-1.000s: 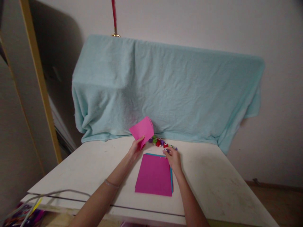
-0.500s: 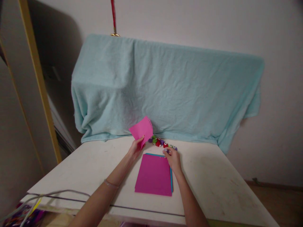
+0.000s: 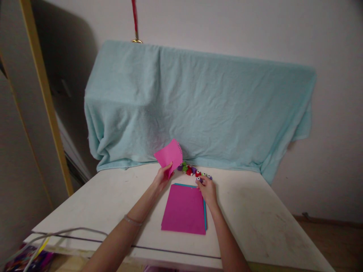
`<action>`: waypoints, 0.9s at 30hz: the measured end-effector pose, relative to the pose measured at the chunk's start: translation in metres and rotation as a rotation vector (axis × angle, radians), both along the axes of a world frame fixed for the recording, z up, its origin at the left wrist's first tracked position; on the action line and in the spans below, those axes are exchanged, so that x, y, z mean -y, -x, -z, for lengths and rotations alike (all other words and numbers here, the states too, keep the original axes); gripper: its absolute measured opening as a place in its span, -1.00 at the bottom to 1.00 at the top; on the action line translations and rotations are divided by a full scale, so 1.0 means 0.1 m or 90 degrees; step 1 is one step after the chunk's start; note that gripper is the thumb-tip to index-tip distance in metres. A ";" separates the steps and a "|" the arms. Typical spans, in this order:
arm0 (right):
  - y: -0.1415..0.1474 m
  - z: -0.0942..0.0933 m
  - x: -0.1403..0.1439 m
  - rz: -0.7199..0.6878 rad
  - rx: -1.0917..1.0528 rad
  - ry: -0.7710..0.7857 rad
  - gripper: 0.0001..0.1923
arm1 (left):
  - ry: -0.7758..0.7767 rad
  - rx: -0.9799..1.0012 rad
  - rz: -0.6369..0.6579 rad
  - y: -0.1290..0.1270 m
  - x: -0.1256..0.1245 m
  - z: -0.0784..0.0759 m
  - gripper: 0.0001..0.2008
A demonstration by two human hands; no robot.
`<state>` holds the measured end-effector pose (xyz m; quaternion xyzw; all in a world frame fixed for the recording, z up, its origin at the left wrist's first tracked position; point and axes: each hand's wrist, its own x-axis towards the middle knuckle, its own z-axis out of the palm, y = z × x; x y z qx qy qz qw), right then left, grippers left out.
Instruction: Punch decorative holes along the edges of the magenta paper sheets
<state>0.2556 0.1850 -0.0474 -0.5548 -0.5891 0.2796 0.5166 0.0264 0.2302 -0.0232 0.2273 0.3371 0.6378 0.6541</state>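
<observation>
My left hand is closed on a pink sheet of paper with small holes along its right edge, held up and slightly curved above the table. Between the thumb and fingers of my right hand is a small purple figure with a round googly eye. That hand is over the upper right corner of a stack of magenta paper, where blue sheet edges peek out at the top and right. Behind lies a row of small red, green and purple googly-eyed figures.
The white table carries everything. A light blue cloth drapes over something along its back edge. A grey cable crosses the front left corner. A yellow-edged panel stands at the left.
Hands, paper and figures stay almost where they were. Only a very slight shift of the whole view shows.
</observation>
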 end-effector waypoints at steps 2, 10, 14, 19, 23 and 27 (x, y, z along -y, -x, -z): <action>0.00 0.02 -0.01 0.002 -0.019 0.002 -0.69 | 0.000 -0.004 -0.005 0.00 0.00 0.00 -0.80; -0.01 0.05 -0.04 0.016 -0.075 -0.006 -0.69 | -0.003 0.010 -0.003 0.01 0.01 -0.02 -0.75; -0.02 0.05 -0.04 0.015 -0.068 -0.003 -0.67 | -0.013 0.030 0.005 0.01 0.01 -0.01 -0.77; -0.02 0.06 -0.05 0.010 -0.072 -0.008 -0.65 | -0.016 0.047 0.014 0.01 0.02 -0.02 -0.79; -0.01 0.06 -0.04 0.008 -0.053 -0.010 -0.65 | -0.013 0.035 0.013 0.01 0.04 -0.04 -0.79; 0.00 0.03 -0.02 0.011 -0.031 -0.011 -0.66 | -0.002 0.030 0.010 0.00 0.06 -0.07 -0.79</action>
